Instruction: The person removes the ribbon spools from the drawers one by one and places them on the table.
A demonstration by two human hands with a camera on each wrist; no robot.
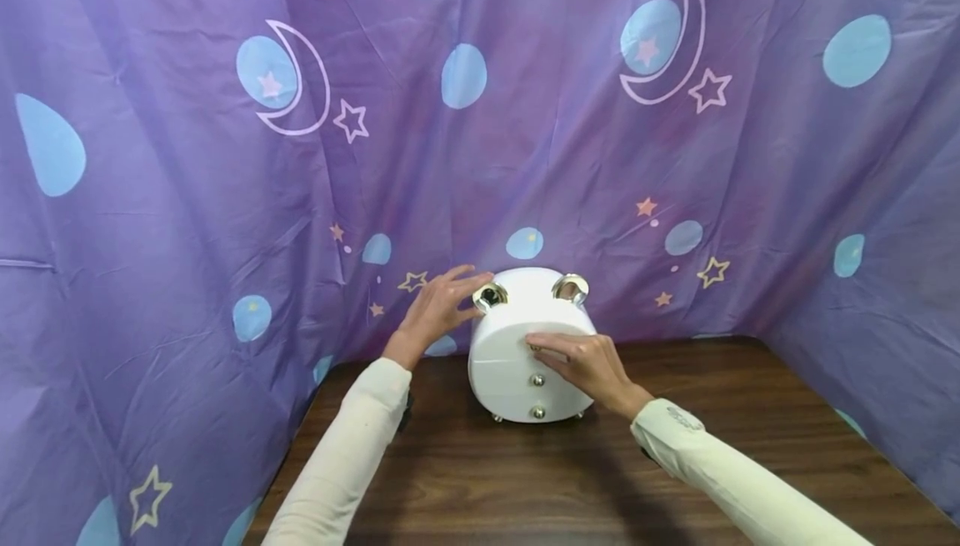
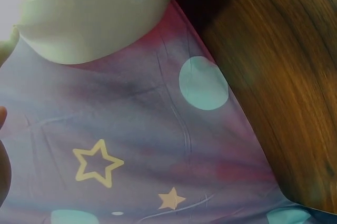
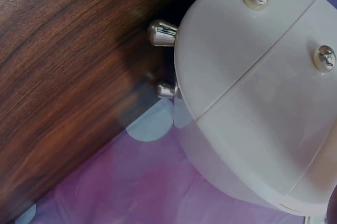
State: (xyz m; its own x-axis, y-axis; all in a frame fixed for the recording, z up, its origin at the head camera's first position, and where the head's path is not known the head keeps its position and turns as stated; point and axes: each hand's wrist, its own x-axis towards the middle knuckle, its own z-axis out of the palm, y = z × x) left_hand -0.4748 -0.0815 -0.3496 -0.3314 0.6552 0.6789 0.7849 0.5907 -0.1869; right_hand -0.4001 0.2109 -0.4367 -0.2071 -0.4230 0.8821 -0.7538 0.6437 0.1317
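A white rounded box [image 1: 498, 375] with drawer seams stands on small metal feet, with two shiny gold ear-like rings on top. Down its front run metallic knobs, the middle knob [image 1: 537, 380] and the bottom knob [image 1: 537, 413] uncovered. My right hand [image 1: 588, 367] pinches the top drawer knob [image 1: 535, 348] between thumb and fingers. Beside the left ear ring [image 1: 490, 296], my left hand [image 1: 442, 306] has its fingers extended. One fingertip [image 2: 9, 42] touches the box's edge in the left wrist view. The drawers look closed in the right wrist view.
The box stands towards the back of a dark brown wooden table [image 1: 480, 488]. Purple curtain [image 1: 405, 171] printed with moons, stars and blue spots hangs behind and along both sides, close to the box's back.
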